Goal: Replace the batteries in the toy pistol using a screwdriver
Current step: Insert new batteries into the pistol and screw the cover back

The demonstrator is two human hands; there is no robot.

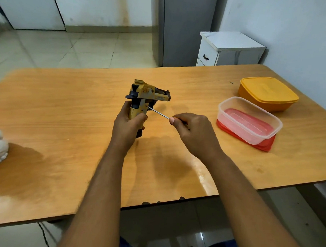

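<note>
The left hand (127, 121) is gripping the toy pistol (143, 102) upright by its grip; the right hand (193, 132) is pinching the screwdriver (159, 113), its shaft running leftward, tip meeting the grip's side.

L hand (127, 121) curled, gripping; R hand (190, 131) pinching.

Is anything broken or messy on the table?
Nothing is spilled. The table's near edge is chipped, with dark ragged nicks. The clear tub sits on its own red lid instead of under it. The toy pistol looks scuffed.
</note>
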